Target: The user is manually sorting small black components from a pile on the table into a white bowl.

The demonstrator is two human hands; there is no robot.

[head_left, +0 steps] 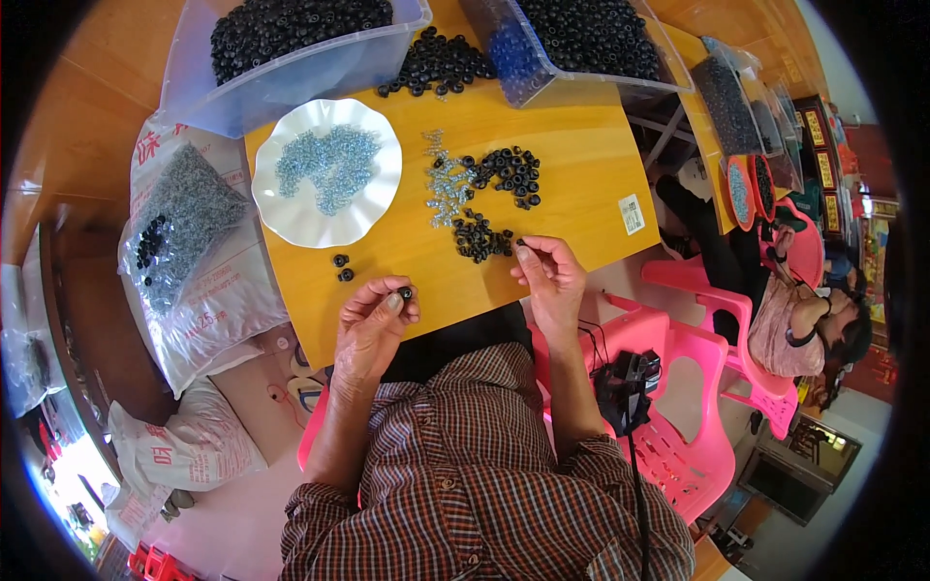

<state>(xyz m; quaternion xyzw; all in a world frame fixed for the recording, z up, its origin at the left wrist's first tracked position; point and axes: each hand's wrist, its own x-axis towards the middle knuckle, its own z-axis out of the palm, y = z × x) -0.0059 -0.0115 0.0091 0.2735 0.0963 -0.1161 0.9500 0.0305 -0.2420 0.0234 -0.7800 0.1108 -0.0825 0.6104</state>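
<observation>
below and right of white plate [312, 227], pinched black ring [406, 292] in fingers of left hand [373, 318], small black piece [520, 243] in right hand [554, 279]; apparently completed two black parts [345, 275] beneath plate, left heaped rings [482, 239] and clear pieces [448, 192] rightward.

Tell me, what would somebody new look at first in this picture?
Probably the white wavy plate of pale blue bits, on the yellow table's left side, with two clear bins of black pieces at the far edge. Bright pink chairs also stand out, on the right. In the middle, the left hand pinches a black ring, and the right hand holds a small dark piece at its fingertips.
</observation>
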